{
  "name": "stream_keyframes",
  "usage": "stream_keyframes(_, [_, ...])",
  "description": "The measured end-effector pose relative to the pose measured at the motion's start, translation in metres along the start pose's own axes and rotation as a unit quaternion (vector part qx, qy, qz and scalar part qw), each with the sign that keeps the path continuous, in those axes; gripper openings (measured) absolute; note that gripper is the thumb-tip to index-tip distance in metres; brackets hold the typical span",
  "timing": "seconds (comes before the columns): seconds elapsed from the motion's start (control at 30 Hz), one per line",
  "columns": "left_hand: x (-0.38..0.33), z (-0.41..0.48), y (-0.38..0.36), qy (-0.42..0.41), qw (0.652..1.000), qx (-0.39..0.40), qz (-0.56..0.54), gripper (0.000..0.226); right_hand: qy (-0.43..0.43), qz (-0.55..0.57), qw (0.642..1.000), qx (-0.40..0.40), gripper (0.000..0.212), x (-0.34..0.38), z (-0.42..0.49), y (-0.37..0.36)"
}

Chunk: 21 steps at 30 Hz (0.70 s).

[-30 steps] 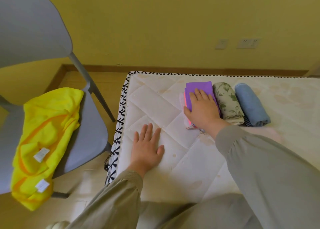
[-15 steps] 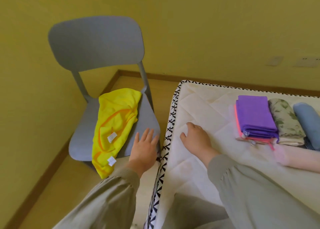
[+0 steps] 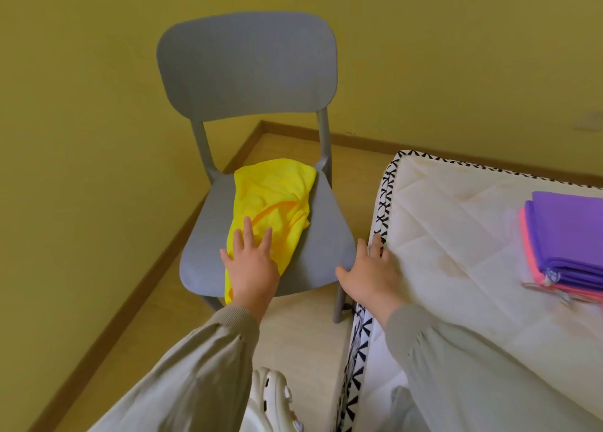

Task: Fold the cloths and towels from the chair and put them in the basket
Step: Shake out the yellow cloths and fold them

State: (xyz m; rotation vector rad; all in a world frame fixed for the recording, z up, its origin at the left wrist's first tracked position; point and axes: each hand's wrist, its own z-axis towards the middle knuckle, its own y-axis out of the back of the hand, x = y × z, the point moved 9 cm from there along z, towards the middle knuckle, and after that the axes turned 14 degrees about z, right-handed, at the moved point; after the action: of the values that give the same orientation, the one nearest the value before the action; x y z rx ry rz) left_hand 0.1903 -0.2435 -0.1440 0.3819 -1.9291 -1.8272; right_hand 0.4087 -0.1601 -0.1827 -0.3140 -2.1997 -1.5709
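A crumpled yellow cloth (image 3: 277, 200) with orange trim lies on the seat of a grey plastic chair (image 3: 248, 72). My left hand (image 3: 251, 265) is over the cloth's near end, fingers spread and straight, touching or just above it. My right hand (image 3: 372, 275) rests open on the left edge of the white quilted mattress (image 3: 456, 235), fingers straight. A folded purple cloth (image 3: 571, 232) sits on a folded pink one (image 3: 530, 252) at the mattress's right edge. No basket is in view.
The chair stands in a corner of yellow walls with brown skirting, close to the mattress's patterned side (image 3: 385, 196). A white clog (image 3: 274, 399) shows at the bottom, between my sleeves. Wooden floor lies left of the chair.
My view has swung left to the chair. My left hand moved from the mattress onto the yellow cloth. My right hand left the purple cloth and slid to the mattress's left edge.
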Motion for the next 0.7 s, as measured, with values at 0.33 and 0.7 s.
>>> stream_keyframes(0.33, [-0.005,0.011,0.041,-0.024,0.986,-0.096,-0.132,0.04,-0.015,0.028,0.999,0.024,0.067,-0.003,0.0,-0.008])
stream_keyframes(0.7, [-0.045,-0.013,0.172,-0.111,0.935,-0.223,-0.253,0.049,0.055,0.148,0.987,0.006,0.053,0.014,-0.035,0.07])
